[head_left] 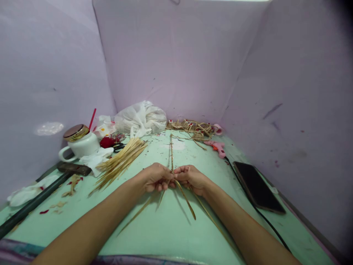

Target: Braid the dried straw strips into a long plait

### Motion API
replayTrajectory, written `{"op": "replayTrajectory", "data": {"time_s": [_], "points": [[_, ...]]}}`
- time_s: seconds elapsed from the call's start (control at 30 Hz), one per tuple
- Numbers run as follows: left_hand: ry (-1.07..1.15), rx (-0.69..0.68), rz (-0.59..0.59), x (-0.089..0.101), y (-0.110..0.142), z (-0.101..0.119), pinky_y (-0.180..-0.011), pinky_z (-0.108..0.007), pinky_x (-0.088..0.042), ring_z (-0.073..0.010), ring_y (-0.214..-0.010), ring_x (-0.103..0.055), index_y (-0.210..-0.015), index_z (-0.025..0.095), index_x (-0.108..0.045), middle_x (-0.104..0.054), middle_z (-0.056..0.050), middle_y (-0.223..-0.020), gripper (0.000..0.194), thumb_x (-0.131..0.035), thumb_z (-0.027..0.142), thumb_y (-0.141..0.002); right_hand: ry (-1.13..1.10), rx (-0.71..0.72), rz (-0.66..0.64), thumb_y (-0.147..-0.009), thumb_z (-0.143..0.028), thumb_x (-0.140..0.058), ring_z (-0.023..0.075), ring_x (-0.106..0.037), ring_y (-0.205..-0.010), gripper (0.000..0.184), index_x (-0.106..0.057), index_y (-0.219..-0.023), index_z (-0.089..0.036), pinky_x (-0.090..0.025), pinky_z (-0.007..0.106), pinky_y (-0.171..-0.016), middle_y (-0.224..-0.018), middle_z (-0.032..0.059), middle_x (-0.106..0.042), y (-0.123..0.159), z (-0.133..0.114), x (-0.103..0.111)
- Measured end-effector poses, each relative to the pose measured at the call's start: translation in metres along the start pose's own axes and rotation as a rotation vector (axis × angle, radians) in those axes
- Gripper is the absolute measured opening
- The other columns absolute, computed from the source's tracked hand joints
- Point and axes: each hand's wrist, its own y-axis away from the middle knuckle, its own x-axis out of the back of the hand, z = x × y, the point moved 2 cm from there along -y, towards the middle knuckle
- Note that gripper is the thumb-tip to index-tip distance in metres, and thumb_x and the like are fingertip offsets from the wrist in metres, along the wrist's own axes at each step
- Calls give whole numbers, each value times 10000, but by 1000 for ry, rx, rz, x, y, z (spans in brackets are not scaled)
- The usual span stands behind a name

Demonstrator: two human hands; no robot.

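Note:
My left hand (pixel 156 177) and my right hand (pixel 191 178) meet at the middle of the green table (pixel 165 235), both closed in a pinch on thin dry straw strands (pixel 187 200). A braided length of the strands (pixel 171 154) runs straight away from my fingers toward the back. Loose strand ends fan out from under my hands toward me. A bundle of the same straw sticks (pixel 121 162) lies to the left of my left hand.
A white jug with a gold lid (pixel 78 143), a hammer (pixel 41 197), scissors (pixel 119 147) and a white plastic bag (pixel 140 119) sit at left and back. Twine pieces (pixel 193 129), a pink glue gun (pixel 217 147) with its cable, and a dark phone (pixel 257 186) lie at right. Lilac walls enclose the table.

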Motion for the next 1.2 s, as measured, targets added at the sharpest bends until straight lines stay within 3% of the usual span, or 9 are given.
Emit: {"op": "replayTrajectory", "data": {"time_s": [0.13, 0.33, 0.5, 0.6, 0.73, 0.87, 1.0, 1.1, 1.2], "points": [[-108, 7, 57, -4, -2, -5, -306, -185, -237, -69, -298, -367, -519, 119, -510, -458, 5, -382, 108, -536, 199, -585, 78, 39, -5, -531, -149, -629, 19, -297, -333, 163, -542, -668, -126, -151, 167, -344, -416, -56, -495, 0, -1, -1], [-266, -44, 225, -6, -1, -3, -289, -195, -179, -72, -246, -296, -502, 143, -490, -358, 42, -313, 94, -482, 182, -587, 351, 184, 19, -549, -124, -585, 69, -480, -474, 70, -550, -610, -125, -341, 175, -458, -540, 4, -595, -4, -1, -1], [-371, -57, 300, -7, -5, -5, -300, -202, -156, -63, -247, -242, -465, 147, -469, -273, 60, -272, 88, -479, 129, -550, 801, 324, 197, -581, -202, -577, 82, -455, -483, 70, -599, -593, -137, -303, 184, -437, -530, 9, -578, 2, -4, -1], [-364, -47, 307, -8, -5, -6, -301, -197, -156, -57, -249, -235, -448, 146, -456, -267, 62, -265, 106, -484, 117, -547, 936, 305, 275, -592, -253, -579, 86, -439, -476, 124, -606, -555, -138, -282, 192, -427, -511, 17, -570, 11, -10, -3], [-253, -27, 299, -10, -1, -3, -290, -198, -143, -58, -240, -245, -406, 152, -411, -282, 56, -268, 148, -471, 118, -537, 906, 195, 161, -591, -215, -548, 77, -406, -429, 113, -602, -540, -129, -253, 192, -400, -460, 9, -536, 19, -10, -10], [-148, 2, 265, -10, 2, -3, -284, -190, -153, -47, -252, -259, -408, 143, -423, -343, 42, -311, 128, -463, 149, -530, 882, 223, 83, -609, -175, -508, 71, -387, -412, 119, -608, -559, -134, -244, 195, -397, -452, -3, -520, 24, -3, -19], [-189, -94, 188, -6, -1, -5, -287, -186, -133, -40, -252, -238, -422, 142, -444, -327, 54, -300, 107, -485, 148, -521, 947, 353, 57, -603, -178, -539, 66, -370, -427, 104, -622, -552, -143, -248, 197, -418, -454, -22, -508, 26, -4, -24], [-218, -182, 129, -2, -1, -3, -301, -184, -126, -28, -266, -219, -424, 141, -447, -305, 66, -298, 123, -508, 152, -529, 803, 296, -31, -613, -270, -593, 57, -356, -405, 183, -571, -495, -132, -255, 188, -403, -420, -25, -474, 25, -14, -18], [-196, -199, 47, 2, 2, 1, -301, -188, -120, -24, -268, -215, -420, 146, -430, -328, 64, -325, 151, -514, 183, -540, 457, 212, 143, -656, -308, -589, 67, -427, -428, 234, -527, -516, -130, -341, 184, -432, -479, 5, -522, 23, -27, -6]]}}
